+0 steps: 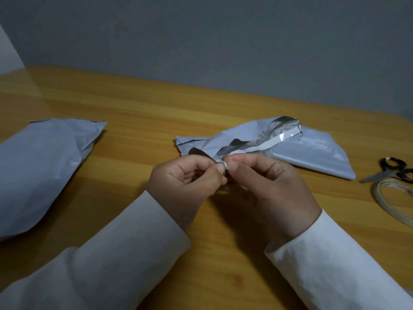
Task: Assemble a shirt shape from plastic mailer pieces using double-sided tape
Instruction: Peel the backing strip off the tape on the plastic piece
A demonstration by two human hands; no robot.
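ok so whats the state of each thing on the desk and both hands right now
left hand: pinching the near end of the mailer piece
right hand: pinching the white tape strip end
mailer piece: crumpled, partly lifted, grey inside showing
tape strip: stuck along the piece's edge
large mailer: lying flat, untouched
scissors: closed, on the desk
tape roll: lying flat

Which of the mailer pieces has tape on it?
The crumpled mailer piece held by both hands; a white tape strip runs along it. The left mailer shows none.
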